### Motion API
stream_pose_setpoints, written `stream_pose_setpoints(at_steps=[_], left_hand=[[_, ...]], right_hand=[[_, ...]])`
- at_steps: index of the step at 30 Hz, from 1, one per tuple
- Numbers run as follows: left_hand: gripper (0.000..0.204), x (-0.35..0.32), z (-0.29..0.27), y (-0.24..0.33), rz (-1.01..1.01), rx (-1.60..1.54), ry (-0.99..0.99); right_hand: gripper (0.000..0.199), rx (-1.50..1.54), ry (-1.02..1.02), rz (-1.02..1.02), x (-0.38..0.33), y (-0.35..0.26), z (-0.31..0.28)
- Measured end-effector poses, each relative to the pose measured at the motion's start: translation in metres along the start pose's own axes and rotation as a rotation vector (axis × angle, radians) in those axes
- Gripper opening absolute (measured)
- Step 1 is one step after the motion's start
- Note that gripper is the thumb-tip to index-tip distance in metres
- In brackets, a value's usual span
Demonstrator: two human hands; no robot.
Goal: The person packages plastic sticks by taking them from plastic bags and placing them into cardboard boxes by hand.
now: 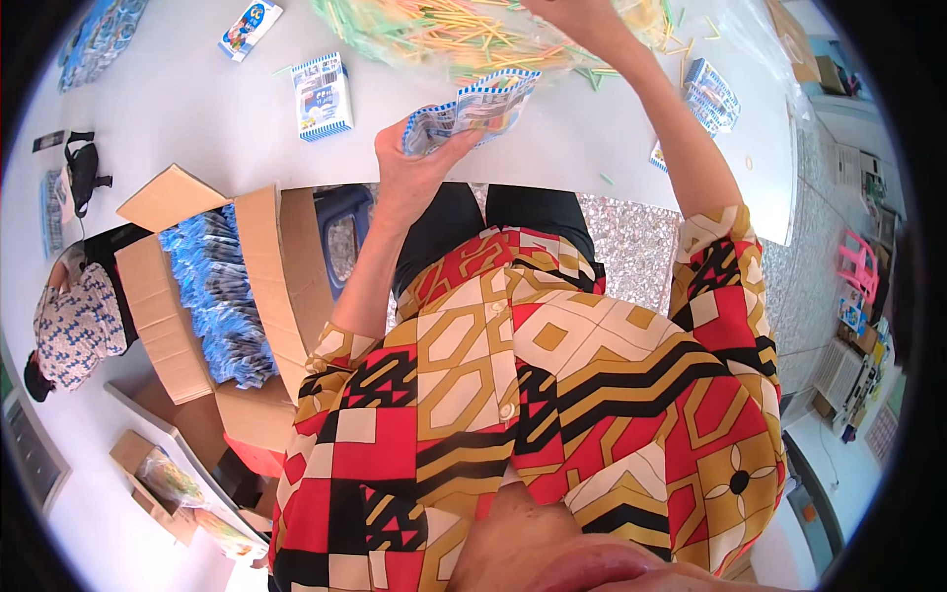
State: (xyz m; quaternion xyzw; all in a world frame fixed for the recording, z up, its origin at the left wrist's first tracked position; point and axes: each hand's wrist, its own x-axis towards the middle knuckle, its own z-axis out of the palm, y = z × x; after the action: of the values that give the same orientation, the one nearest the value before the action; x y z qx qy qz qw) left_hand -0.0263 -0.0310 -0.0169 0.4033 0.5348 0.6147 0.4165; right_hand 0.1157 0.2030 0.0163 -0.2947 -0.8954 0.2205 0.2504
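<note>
Head view, held pouch point(491, 107), contents unclear

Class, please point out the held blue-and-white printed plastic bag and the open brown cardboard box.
Blue-and-white printed plastic bag point(496, 103), head view: printed face.
Open brown cardboard box point(274, 276), head view: right flap.

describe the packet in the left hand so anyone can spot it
On the white table lies a heap of coloured sticks. On its near side, the left hand grips the blue-and-white packet, while neighbouring packs lie on the table.
</note>
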Motion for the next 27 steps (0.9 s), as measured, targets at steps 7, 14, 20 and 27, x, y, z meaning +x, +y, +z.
stream_pose_setpoints(at_steps=[7, 14, 20, 27], left_hand=[[0.016, 0.004, 0.005, -0.001, 0.007, 0.011, -0.036], [0.016, 0.005, 0.008, 0.0, -0.006, -0.001, -0.047], [0.016, 0.003, 0.002, -0.003, 0.011, 0.022, -0.021], [0.017, 0.002, 0.004, -0.004, 0.03, 0.02, -0.025]], right_hand=[[0.005, 1.443, -0.087, -0.336, -0.029, -0.066, -0.044], [0.006, 1.088, -0.095, -0.116, -0.041, -0.091, -0.061], [0.007, 1.06, -0.102, -0.218, -0.038, -0.094, -0.058], [0.006, 0.748, -0.107, 0.108, -0.046, -0.11, -0.077]])
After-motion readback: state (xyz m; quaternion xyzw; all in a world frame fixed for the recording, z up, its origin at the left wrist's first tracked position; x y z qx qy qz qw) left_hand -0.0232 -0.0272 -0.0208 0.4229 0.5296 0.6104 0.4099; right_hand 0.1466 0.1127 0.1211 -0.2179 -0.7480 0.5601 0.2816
